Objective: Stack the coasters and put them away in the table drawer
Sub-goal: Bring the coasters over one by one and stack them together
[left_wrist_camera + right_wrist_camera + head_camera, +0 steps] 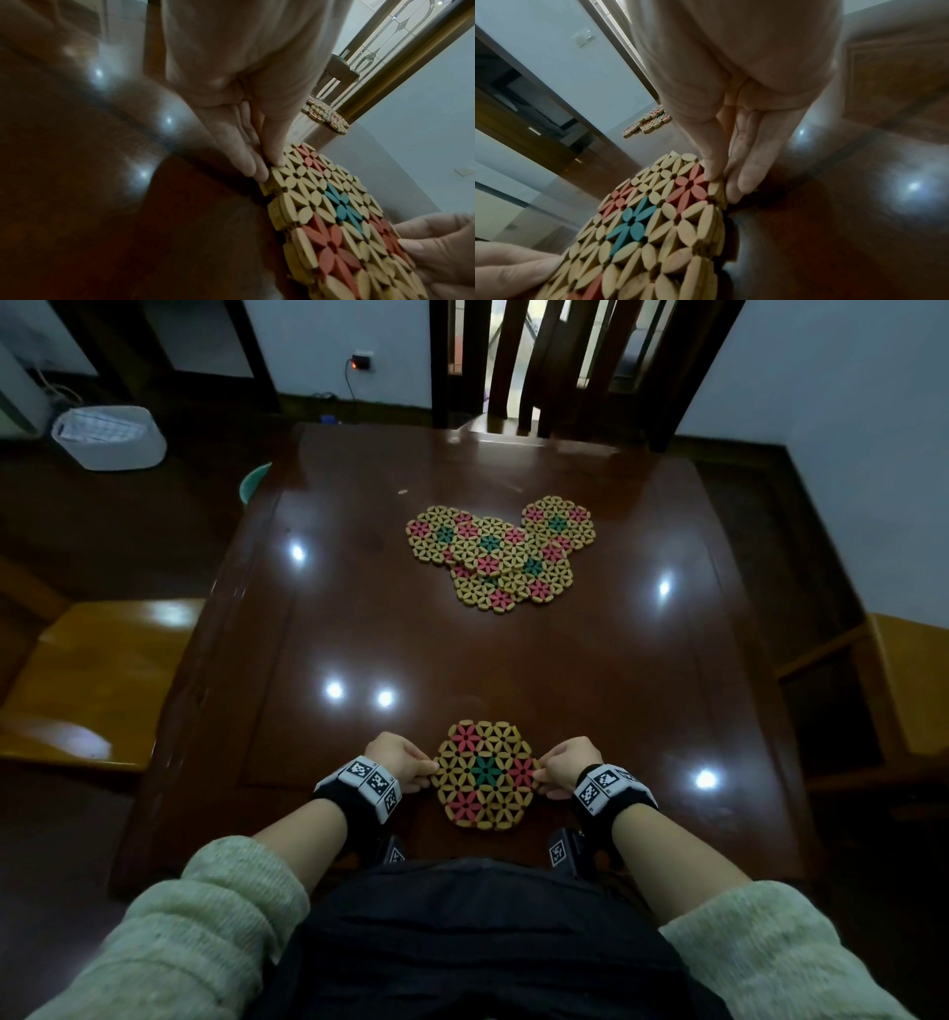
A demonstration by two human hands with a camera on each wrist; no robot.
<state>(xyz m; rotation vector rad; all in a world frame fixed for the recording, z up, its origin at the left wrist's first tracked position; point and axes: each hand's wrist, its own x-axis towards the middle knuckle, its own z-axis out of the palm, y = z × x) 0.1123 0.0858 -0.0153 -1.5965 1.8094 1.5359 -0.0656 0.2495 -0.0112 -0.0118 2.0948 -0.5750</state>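
A hexagonal coaster (484, 774) of tan beads with pink flowers and a teal centre lies near the table's front edge; its rim looks two layers thick in the wrist views. My left hand (411, 765) pinches its left edge (272, 172), thumb on top and fingers at the side. On the opposite rim (716, 186) my right hand (560, 770) pinches the same way. Three more coasters (500, 552) lie overlapping in a cluster at the table's middle, out of reach of both hands. No drawer shows in any view.
The dark glossy wooden table (642, 685) has a raised border. A tall-backed chair (565, 361) stands at the far side, wooden benches (102, 670) at left and right. A white basket (108, 436) and a green basin (254, 482) sit on the floor at far left.
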